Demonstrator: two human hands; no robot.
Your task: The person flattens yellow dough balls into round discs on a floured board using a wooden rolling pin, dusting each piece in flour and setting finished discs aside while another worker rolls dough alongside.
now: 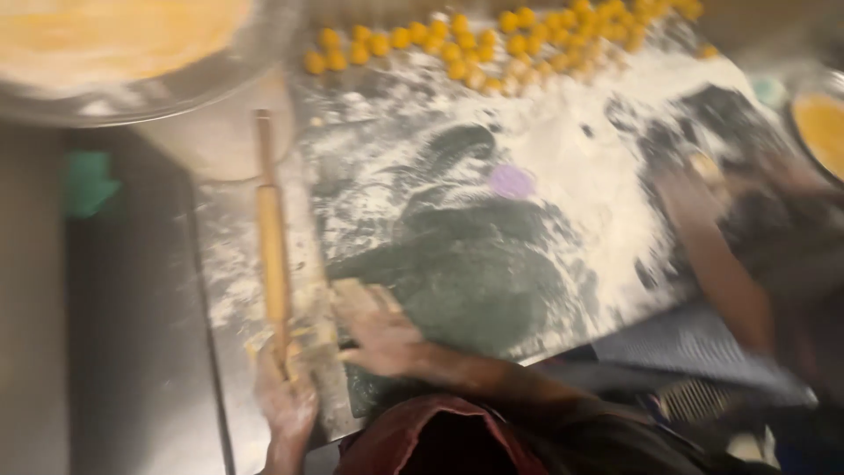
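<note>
At far left a green object lies on the steel counter, under a big metal bowl. The left hand grips the lower end of a wooden rolling pin lying beside the floured dark stone slab. The right hand presses flat, fingers spread, on the slab's near edge. Yellow dough balls line its far edge; another person's arm reaches in at right.

head view | looks steeply down | close over floured board
</note>
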